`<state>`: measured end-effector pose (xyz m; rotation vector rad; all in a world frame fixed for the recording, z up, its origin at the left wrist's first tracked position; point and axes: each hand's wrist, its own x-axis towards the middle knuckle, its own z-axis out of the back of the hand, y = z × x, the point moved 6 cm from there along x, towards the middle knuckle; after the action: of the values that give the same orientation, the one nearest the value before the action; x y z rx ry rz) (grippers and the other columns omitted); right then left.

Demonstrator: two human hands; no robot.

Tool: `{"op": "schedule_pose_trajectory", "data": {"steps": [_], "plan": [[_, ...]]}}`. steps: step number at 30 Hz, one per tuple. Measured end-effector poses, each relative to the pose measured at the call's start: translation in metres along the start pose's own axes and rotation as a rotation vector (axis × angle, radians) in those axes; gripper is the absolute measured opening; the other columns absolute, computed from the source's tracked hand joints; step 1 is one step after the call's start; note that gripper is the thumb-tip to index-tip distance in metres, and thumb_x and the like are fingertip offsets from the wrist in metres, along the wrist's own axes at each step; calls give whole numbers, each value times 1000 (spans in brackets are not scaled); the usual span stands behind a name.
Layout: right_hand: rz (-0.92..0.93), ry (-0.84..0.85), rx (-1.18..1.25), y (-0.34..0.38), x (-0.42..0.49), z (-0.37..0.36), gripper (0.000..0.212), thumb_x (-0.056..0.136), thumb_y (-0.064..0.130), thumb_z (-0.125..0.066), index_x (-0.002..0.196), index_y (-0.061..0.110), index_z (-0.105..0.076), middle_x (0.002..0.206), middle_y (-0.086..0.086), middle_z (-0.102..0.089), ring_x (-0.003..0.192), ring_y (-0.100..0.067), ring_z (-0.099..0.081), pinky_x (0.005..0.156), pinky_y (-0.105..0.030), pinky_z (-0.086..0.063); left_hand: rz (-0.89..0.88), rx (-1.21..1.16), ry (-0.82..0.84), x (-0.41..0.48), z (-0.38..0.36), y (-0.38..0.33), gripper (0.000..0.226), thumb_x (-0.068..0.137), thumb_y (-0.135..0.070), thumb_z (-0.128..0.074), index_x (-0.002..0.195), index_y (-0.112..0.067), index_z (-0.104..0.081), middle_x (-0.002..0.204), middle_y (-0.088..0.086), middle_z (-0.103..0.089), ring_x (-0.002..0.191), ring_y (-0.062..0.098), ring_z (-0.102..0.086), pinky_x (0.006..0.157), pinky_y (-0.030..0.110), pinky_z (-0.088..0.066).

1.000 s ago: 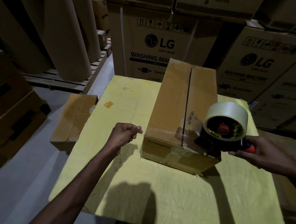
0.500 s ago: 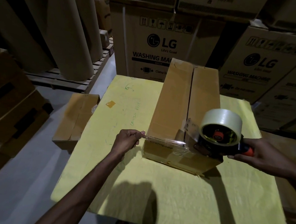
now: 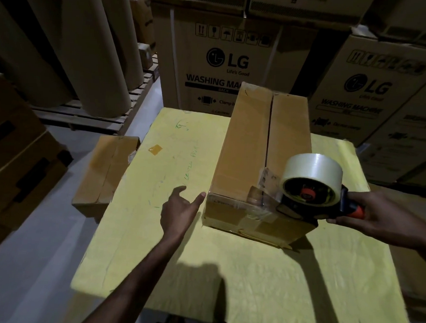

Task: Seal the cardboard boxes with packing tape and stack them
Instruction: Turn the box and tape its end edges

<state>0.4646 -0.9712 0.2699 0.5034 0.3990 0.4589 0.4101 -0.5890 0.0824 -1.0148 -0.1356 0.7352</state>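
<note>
The cardboard box (image 3: 242, 150) pointed lengthwise away from me. My right hand (image 3: 375, 221) gripped the tape dispenser (image 3: 310, 184); my left hand (image 3: 179, 210), uncurled, touched the box's corner.

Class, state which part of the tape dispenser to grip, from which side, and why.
Grip the tape dispenser by its orange-and-black handle, coming from the right, as the right hand does. The handle juts rightward, clear of the cardboard box, and is narrow enough to wrap fingers round; the tape roll is broad and needs to turn freely.
</note>
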Motion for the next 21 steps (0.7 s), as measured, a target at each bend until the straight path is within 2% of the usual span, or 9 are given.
{"op": "schedule_pose_trajectory", "data": {"steps": [1,3,5,6,8,11,16,18,21], "plan": [[6,7,-13,1,-1,0,52,69,74,-67,104,37,-73,92,22,-75,81,-2,-70,67,-26,-55,-123,-2,-88,-6,8,-6,55,90,-55,-73,136,-28,-61,92,-9,-70,91,21,-68,77,35,-53],[23,5,-35,0,0,1,52,68,74,-65,105,39,-72,92,25,-74,81,0,-70,66,-24,-54,-545,24,-253,-26,21,-28,44,95,-37,-72,137,-25,-63,111,-7,-68,102,18,-64,80,32,-49],[36,-19,-50,2,-1,2,49,68,74,-65,103,40,-70,92,27,-73,80,1,-69,66,-24,-54,-971,148,-211,-44,11,-46,57,92,-39,-75,141,-15,-62,137,4,-63,128,21,-57,101,33,-46],[44,-32,-60,2,-1,3,46,71,74,-67,102,41,-70,91,27,-73,79,0,-69,66,-25,-54,-1083,245,-137,-47,0,-48,70,89,-49,-75,146,-13,-57,149,8,-57,139,23,-50,111,35,-41],[43,-34,-95,3,0,3,35,76,66,-74,101,43,-68,91,28,-71,79,0,-68,65,-24,-53,-1126,414,-24,-43,-25,-42,91,86,-62,-73,156,-10,-44,163,9,-41,152,24,-35,121,41,-34],[16,-9,-243,-1,3,1,26,79,50,-76,102,43,-65,77,21,-70,78,4,-65,60,-20,-51,-1179,422,-28,-35,-41,-38,82,88,-43,-79,155,-7,-45,163,11,-41,150,26,-39,114,48,-46],[59,48,-618,-10,21,-13,44,83,70,-54,111,37,-60,73,13,-62,62,-6,-60,61,-38,-56,-1199,411,-86,-26,-39,-43,67,94,-36,-75,150,-6,-52,156,11,-49,143,25,-49,111,42,-49],[55,97,-744,1,28,-20,40,91,63,-59,121,35,-56,80,12,-59,67,-7,-59,62,-32,-54,-1231,421,-86,-27,-40,-41,59,100,-40,-60,148,-7,-55,155,12,-51,143,26,-50,111,42,-49],[-29,157,-884,22,32,-23,49,96,58,-58,135,32,-42,83,11,-47,65,-7,-50,51,-20,-35,-1254,399,-64,-27,-40,-36,52,102,-36,-61,148,-14,-57,156,13,-50,145,28,-47,113,39,-45]]}}
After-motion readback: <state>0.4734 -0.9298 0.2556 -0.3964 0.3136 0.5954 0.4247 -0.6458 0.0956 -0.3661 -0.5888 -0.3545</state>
